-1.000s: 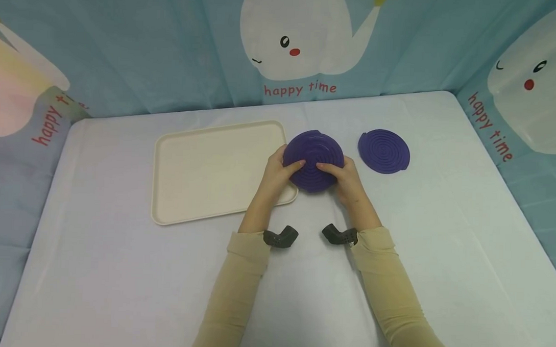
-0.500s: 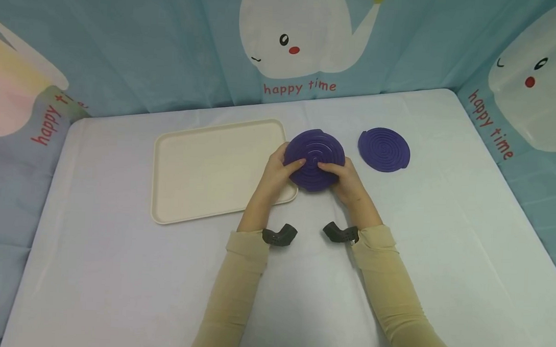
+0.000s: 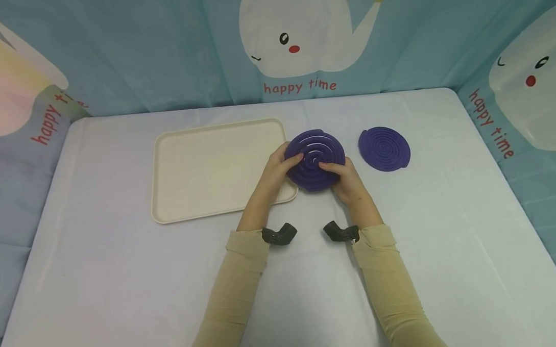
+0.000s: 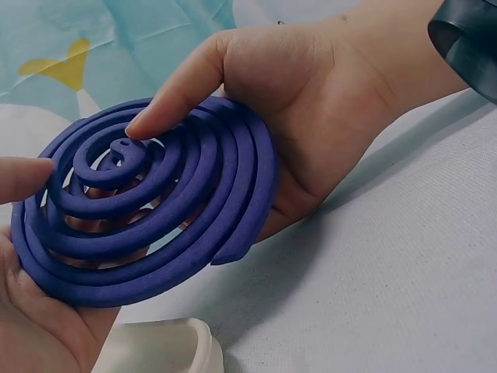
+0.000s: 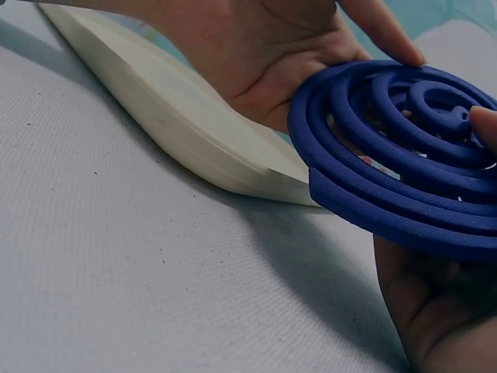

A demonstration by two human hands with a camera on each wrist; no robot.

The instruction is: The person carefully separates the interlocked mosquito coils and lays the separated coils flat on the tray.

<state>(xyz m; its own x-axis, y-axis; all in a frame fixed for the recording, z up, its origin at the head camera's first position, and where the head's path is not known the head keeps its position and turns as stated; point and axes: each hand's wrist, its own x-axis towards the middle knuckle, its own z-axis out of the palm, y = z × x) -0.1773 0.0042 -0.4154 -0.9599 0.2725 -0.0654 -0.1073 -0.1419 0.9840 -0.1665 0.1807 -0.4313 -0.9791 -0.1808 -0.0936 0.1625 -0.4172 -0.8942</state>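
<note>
Both hands hold a purple spiral coil [image 3: 312,181] in front of the body, its ridged face turned up. My left hand [image 3: 272,168] grips its left edge, thumb on the top near the centre, fingers underneath. On the opposite edge, my right hand [image 3: 349,183] grips it the same way. The left wrist view shows open gaps between the turns of the coil [image 4: 262,167], with fingers partly visible through them. A shadow falls below the raised coil [image 5: 435,242] in the right wrist view. A second purple spiral disc [image 3: 384,149] lies flat to the right of the hands.
A cream rectangular tray [image 3: 213,171] lies left of the hands; the left hand and forearm overlap its right end. A white cloth [image 3: 118,270] covers the table. Blue curtains [image 3: 172,47] with whale prints stand along the back and sides.
Gaps between the turns of the held coil have widened, so more light shows through near the centre. The left thumb has shifted slightly up and left. Tray and second disc stay put.
</note>
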